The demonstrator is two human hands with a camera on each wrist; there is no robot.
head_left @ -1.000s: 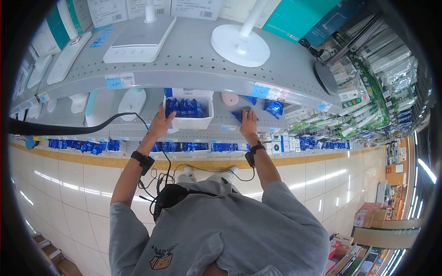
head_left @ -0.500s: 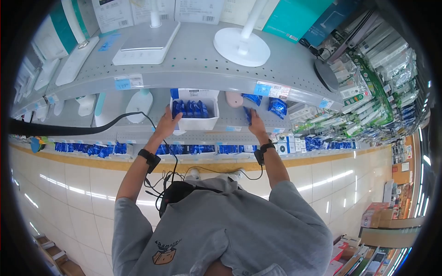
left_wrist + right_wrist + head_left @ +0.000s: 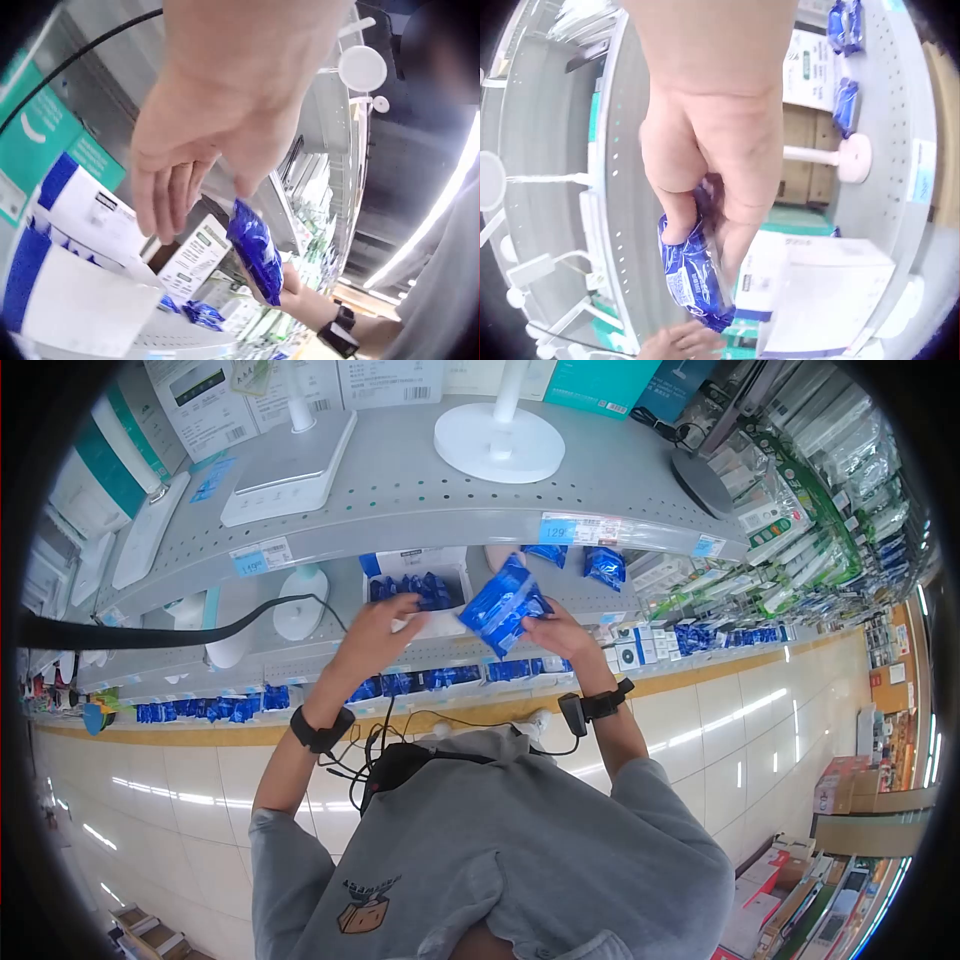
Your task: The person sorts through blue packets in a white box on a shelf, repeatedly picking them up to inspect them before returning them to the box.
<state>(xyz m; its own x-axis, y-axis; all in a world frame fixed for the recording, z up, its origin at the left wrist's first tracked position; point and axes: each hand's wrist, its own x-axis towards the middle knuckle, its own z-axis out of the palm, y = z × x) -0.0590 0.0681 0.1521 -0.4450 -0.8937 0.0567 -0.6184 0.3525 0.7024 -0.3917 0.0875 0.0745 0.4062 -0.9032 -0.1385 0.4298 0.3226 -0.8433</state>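
The right hand (image 3: 562, 635) pinches a blue packet (image 3: 503, 607) at the centre; the left hand (image 3: 372, 642), fingers loosely bent, holds nothing near the white box (image 3: 444, 624), partly filled with packets (image 3: 428, 589). Two others (image 3: 604, 567) remain outside, upper right.

right hand (image 3: 292, 294) grips shiny blue packet (image 3: 256, 251)

Glossy crinkled blue plastic packet (image 3: 503, 607); matt grey shelf (image 3: 400, 470).
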